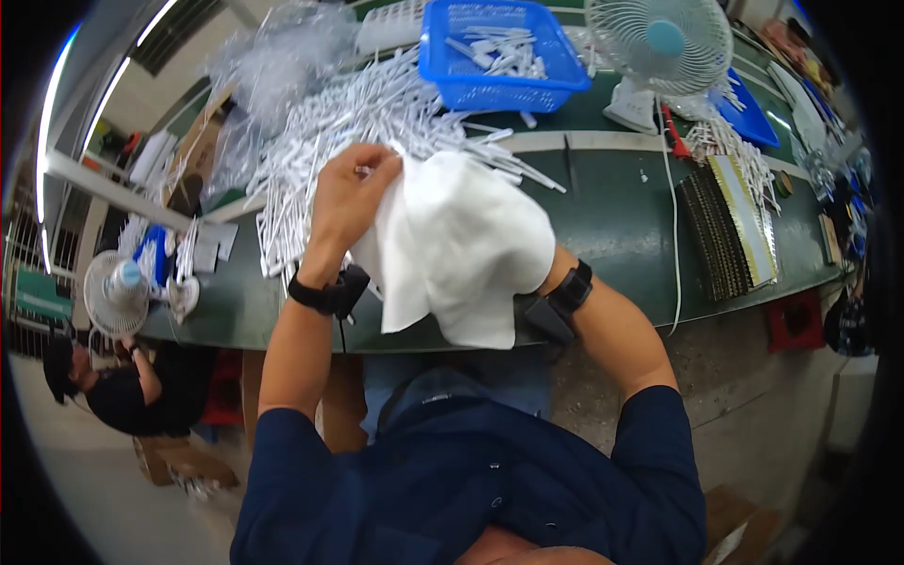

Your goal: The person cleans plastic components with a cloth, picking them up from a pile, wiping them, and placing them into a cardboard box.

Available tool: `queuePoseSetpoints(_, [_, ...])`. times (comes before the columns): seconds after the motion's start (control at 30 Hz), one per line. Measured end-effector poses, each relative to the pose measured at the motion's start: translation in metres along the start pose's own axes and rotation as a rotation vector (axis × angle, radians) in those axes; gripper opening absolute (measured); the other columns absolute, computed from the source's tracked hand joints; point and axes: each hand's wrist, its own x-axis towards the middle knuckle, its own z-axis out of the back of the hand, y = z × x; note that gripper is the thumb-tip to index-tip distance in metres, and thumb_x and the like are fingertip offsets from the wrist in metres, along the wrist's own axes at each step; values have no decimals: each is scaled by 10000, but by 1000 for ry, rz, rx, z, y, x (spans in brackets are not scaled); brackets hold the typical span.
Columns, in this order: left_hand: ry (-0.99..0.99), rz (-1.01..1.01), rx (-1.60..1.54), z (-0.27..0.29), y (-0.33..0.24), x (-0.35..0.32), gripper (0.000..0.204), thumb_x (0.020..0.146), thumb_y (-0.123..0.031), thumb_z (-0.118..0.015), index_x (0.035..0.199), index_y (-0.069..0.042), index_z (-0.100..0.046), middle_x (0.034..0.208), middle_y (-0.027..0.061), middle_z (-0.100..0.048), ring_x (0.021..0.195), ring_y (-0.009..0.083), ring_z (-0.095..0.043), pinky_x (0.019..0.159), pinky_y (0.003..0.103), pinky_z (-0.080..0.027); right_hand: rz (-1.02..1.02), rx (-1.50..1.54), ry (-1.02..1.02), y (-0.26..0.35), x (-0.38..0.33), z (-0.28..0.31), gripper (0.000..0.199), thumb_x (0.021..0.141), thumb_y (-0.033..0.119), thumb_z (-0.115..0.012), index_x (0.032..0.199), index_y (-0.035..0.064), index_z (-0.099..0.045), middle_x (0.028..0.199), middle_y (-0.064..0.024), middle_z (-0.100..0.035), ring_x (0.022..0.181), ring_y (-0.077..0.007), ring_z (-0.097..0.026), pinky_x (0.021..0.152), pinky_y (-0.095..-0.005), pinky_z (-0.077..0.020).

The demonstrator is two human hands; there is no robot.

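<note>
A white cloth (452,250) hangs in loose folds between my hands, above the near edge of the green table. My left hand (353,198) is closed, thumb and fingers pinching the cloth's upper left edge. Beneath the draped cloth, my right hand (550,270) shows only near its wrist; its fingers are covered, so I cannot see how they are posed. Just behind the cloth lies a large heap of thin white plastic sticks (377,108), which also spreads to the left of my left hand.
Behind the heap stands a blue basket (504,92) with white pieces in it. A desk fan (664,42) with a hanging cord is at the back right. Dark and gold strips (720,226) stand stacked at right. Clear plastic bags (278,66) lie back left. Another person (127,386) sits far left.
</note>
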Motion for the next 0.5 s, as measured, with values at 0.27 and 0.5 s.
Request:
queuePoseSetpoints(0.27, [-324, -267, 36, 15, 12, -62, 110, 906, -88, -696, 948, 14, -695, 1020, 81, -705, 881, 186, -659, 759, 327, -522, -268, -32, -203, -12, -9, 51, 597, 873, 119, -725, 1403, 0, -479, 1310, -111, -599, 1190, -232, -586, 993, -352, -492])
queuePoseSetpoints(0.5, [10, -530, 278, -18, 29, -102, 44, 822, 7, -661, 856, -6, -685, 1135, 105, -676, 994, 278, -631, 803, 354, -528, -17, -512, -236, -41, -36, 76, 497, 858, 188, -737, 1308, 34, -591, 1240, -113, -632, 1121, -235, -606, 937, -364, -510])
